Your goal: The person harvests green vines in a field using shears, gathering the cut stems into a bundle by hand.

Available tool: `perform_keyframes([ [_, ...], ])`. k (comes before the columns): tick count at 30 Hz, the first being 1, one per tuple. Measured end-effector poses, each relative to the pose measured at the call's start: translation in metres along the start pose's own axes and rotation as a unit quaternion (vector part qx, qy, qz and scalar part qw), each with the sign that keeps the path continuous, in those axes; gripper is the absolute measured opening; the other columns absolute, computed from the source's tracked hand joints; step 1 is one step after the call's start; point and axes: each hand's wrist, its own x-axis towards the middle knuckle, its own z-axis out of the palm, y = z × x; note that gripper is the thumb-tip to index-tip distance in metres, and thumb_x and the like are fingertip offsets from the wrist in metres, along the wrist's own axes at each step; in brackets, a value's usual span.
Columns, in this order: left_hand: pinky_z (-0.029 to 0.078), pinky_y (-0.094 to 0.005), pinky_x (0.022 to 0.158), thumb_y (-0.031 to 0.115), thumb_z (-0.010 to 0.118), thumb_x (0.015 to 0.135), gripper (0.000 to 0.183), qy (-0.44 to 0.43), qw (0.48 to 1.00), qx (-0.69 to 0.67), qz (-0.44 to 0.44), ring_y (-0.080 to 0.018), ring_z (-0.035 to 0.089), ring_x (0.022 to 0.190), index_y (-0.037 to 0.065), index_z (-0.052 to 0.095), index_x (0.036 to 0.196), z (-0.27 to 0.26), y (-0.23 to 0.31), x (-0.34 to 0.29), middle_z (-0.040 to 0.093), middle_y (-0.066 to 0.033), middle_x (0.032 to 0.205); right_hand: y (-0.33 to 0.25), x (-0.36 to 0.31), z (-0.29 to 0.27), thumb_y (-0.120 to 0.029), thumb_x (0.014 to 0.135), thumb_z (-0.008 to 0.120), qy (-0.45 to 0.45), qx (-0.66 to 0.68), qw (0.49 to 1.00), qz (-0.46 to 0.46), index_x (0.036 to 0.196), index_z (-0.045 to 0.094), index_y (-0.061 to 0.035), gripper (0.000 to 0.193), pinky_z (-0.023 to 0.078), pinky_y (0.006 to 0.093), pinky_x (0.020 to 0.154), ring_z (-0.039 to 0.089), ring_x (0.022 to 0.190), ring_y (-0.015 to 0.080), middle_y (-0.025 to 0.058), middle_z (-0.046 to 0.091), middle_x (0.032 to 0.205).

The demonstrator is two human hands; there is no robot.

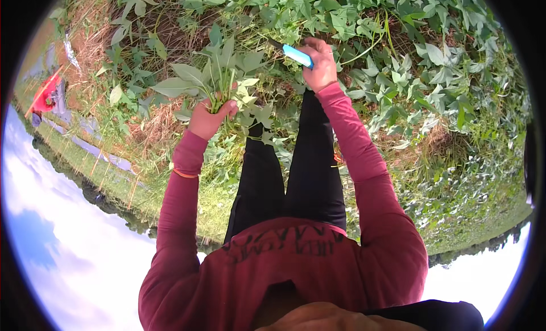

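Observation:
My left hand point(209, 119) is closed round the stems of a bunch of leafy green cuttings point(219, 77). Their broad, pointed leaves fan out to the left and away from me, with smaller leaves hanging on the right side. In my right hand point(320, 64) is a knife with a light blue handle point(298, 56); its thin dark end points left, toward the bunch. The knife and the bunch are apart. Part of the knife's handle is hidden in my grip. Low green vines point(335, 15) grow on the ground just beyond both hands.
Dense leafy vines point(438, 75) spread to the right. Dry straw point(156, 123) and bare soil lie to the left. My legs in black trousers point(313, 160) stand among the plants. Farther off at left is a person in red point(44, 96), near pale strips point(94, 149) on the ground.

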Motion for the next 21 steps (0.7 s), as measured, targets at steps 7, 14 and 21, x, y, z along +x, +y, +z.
perform_keyframes([
  [7, 0.055, -0.0341, 0.075, 0.010, 0.070, 0.087, 0.035, -0.065, 0.965, -0.226, -0.119, -0.0196, 0.068, 0.085, -0.003, 0.062, 0.119, 0.025, -0.119, 0.026, 0.071, -0.0128, 0.102, 0.018, 0.052, 0.097, -0.004, 0.076, 0.065, -0.076, -0.052, 0.991, -0.093, 0.107, 0.068, -0.0086, 0.032, 0.044, 0.0412, 0.100, 0.057, 0.114, 0.0288, 0.0089, 0.054, 0.136],
  [14, 0.054, -0.0298, 0.061, 0.021, 0.073, 0.087, 0.038, -0.013, 0.933, -0.354, -0.062, -0.0161, 0.062, 0.073, -0.003, 0.064, 0.115, 0.077, -0.045, 0.175, 0.071, -0.0158, 0.102, -0.026, -0.069, 0.000, 0.004, 0.074, 0.065, 0.128, 0.125, 0.982, -0.058, 0.115, 0.066, -0.0012, 0.042, 0.048, 0.0409, 0.097, 0.060, 0.112, 0.0335, 0.0162, 0.064, 0.121],
  [21, 0.048, -0.0336, 0.051, 0.017, 0.077, 0.081, 0.023, -0.073, 0.977, -0.195, 0.047, -0.0178, 0.064, 0.063, -0.002, 0.071, 0.091, 0.151, 0.022, 0.249, 0.071, -0.0090, 0.082, 0.017, -0.051, -0.049, -0.003, 0.075, 0.074, 0.063, 0.215, 0.965, -0.139, 0.116, 0.066, -0.0039, 0.042, 0.053, 0.0369, 0.083, 0.066, 0.094, 0.0327, 0.0165, 0.068, 0.102],
])
